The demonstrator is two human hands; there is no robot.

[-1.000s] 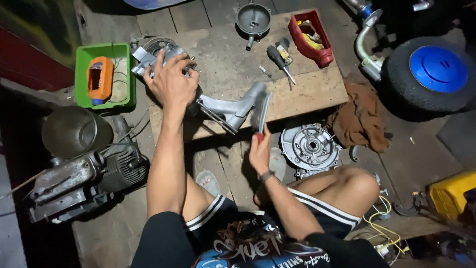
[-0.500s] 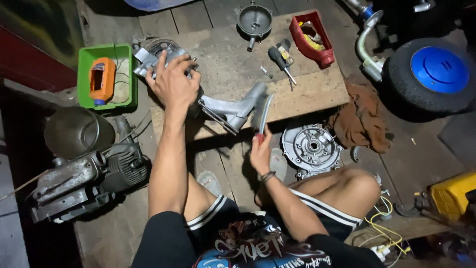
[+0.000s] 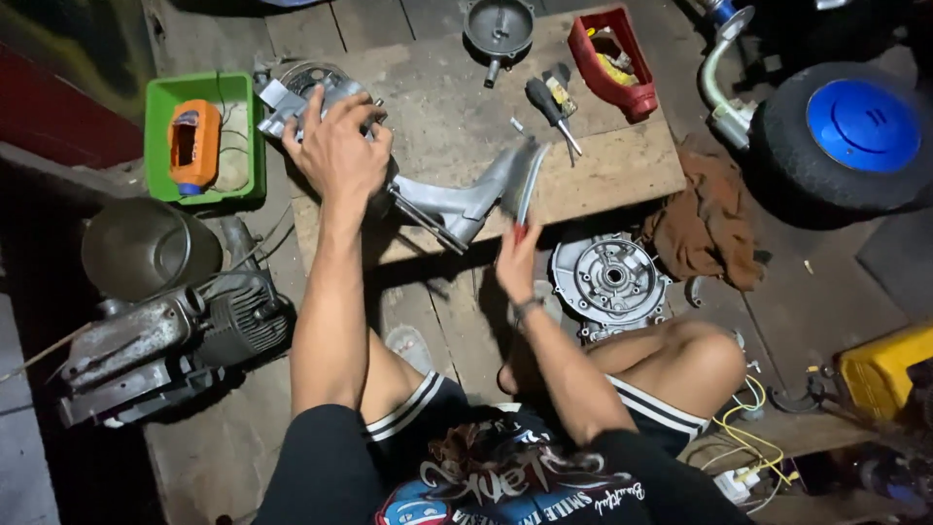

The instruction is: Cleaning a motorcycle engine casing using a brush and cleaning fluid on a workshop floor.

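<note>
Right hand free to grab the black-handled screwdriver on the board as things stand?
Probably not at once: the right hand already grips a thin red-handled tool against the grey metal casing. The screwdriver lies uncovered just beyond, so the path itself looks open.

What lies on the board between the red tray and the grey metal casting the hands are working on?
In the head view, a black-handled screwdriver lies between the red tray and the grey casting, beside a smaller tool with a yellow part.

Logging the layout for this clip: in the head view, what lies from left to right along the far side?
Green tray holding an orange part → left hand on a metal assembly → grey round bowl-shaped part → red container → wheel with blue hub.
</note>
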